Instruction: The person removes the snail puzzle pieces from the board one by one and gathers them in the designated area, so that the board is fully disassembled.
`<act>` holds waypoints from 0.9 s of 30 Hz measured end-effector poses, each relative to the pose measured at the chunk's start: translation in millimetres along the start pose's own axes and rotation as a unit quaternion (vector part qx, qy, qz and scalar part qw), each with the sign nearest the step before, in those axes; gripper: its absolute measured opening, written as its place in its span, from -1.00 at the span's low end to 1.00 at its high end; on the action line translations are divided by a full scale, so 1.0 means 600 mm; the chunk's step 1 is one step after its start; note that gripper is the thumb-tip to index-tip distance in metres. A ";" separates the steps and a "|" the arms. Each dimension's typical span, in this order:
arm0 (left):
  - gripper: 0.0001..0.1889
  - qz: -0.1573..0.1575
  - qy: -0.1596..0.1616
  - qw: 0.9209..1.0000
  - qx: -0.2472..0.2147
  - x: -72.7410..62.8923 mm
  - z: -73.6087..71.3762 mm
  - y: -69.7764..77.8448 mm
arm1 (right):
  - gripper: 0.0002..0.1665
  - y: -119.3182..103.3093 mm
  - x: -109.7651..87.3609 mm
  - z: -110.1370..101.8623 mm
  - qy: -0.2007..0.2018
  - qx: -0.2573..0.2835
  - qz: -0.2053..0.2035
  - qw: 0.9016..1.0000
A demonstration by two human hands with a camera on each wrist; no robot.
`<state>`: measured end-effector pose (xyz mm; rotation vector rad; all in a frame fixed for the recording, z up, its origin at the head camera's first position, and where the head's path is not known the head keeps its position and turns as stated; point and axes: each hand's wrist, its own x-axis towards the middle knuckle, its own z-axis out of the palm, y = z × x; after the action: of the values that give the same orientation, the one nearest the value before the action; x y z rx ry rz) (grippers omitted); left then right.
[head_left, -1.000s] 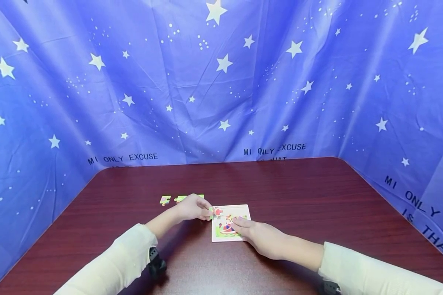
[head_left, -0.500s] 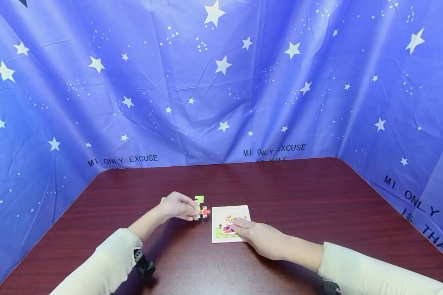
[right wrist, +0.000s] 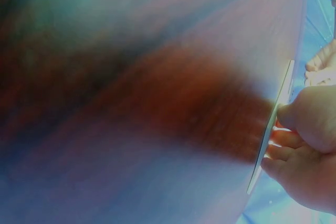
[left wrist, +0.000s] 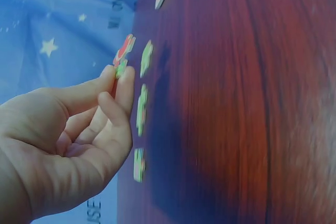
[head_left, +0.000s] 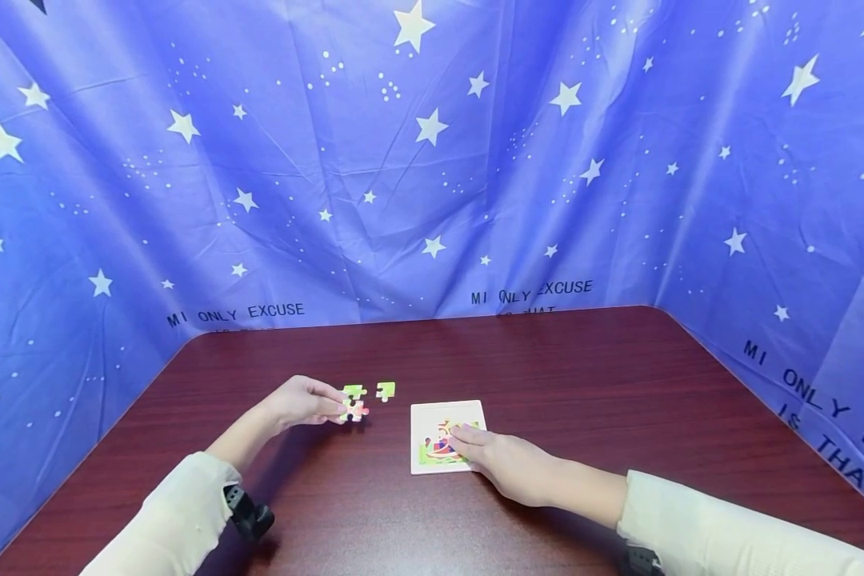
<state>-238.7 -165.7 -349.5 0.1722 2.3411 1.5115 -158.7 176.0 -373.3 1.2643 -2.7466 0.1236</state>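
Left hand (head_left: pixel 304 402) pinches 1 puzzle piece (head_left: pixel 355 411); curtain (head_left: pixel 403 176): "MI ONLY EXCUSE".

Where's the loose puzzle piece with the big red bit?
In the head view, the red-and-green piece is pinched in the left hand, left of the white puzzle board.

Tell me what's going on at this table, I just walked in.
A person's left hand pinches a red and green jigsaw piece above the dark reddish-brown, wood-grained table. The right hand rests on a flat, white-rimmed, square puzzle tray, its colourful picture only partly filled in. Three loose, mostly green jigsaw pieces lie on the table, apart from the tray.
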 end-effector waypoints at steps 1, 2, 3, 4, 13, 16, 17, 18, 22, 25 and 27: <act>-0.63 -0.002 0.001 1.000 -0.006 -0.001 -0.006 -0.003 | -0.53 0.000 0.000 0.000 0.002 0.000 -0.002 1.000; -0.63 -0.001 0.000 1.000 -0.012 -0.002 -0.011 -0.006 | -0.53 0.000 0.000 0.000 0.002 0.000 -0.002 1.000; -0.63 -0.005 0.002 1.000 -0.022 -0.003 -0.017 -0.009 | -0.53 0.000 -0.001 0.000 0.002 0.000 -0.003 1.000; -0.63 -0.008 0.004 1.000 -0.029 -0.004 -0.022 -0.011 | -0.53 0.000 -0.001 -0.001 0.003 -0.001 -0.004 1.000; -0.60 -0.027 0.012 0.999 -0.042 -0.019 -0.059 -0.026 | -0.52 0.000 -0.001 0.001 0.006 -0.006 -0.002 1.000; -0.60 -0.035 0.014 0.998 -0.048 -0.027 -0.071 -0.030 | -0.52 0.000 -0.001 0.001 0.004 -0.003 0.000 1.000; -0.61 -0.036 0.012 0.998 -0.048 -0.030 -0.075 -0.032 | -0.52 0.000 -0.001 0.001 0.005 -0.004 -0.001 1.000; -0.61 -0.037 0.011 0.998 -0.049 -0.034 -0.079 -0.033 | -0.52 0.000 -0.001 0.001 0.006 -0.005 -0.002 1.000; -0.63 -0.041 0.008 0.998 -0.048 -0.044 -0.092 -0.037 | -0.52 -0.001 -0.001 -0.001 0.006 -0.006 -0.004 1.000; -0.64 -0.046 0.008 0.998 -0.049 -0.047 -0.098 -0.042 | -0.52 0.000 -0.001 -0.001 0.007 -0.006 -0.005 1.000; -0.65 -0.050 0.012 0.997 -0.052 -0.047 -0.099 -0.046 | -0.52 0.000 -0.001 -0.002 0.009 -0.007 -0.007 1.000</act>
<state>-231.2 -236.6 -346.3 0.0109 2.2470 1.5882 -158.1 176.8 -372.4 1.2736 -2.7180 0.1131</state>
